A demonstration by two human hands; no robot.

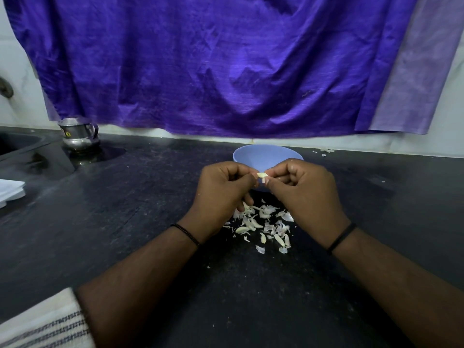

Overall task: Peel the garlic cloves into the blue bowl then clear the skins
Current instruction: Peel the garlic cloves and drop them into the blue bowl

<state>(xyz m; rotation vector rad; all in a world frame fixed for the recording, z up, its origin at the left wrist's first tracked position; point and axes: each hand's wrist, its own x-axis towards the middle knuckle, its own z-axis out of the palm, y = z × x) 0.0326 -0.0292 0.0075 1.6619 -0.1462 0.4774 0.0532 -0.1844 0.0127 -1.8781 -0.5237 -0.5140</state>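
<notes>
Left hand and right hand pinch one garlic clove between their fingertips, its long axis lying across from one hand to the other. The blue bowl sits just beyond both hands, about equally near each, so the clove hangs above its near rim. Whether skin still clings under the clove is hard to tell. The pile of skins lies below the hands, toward the wrists.
</notes>
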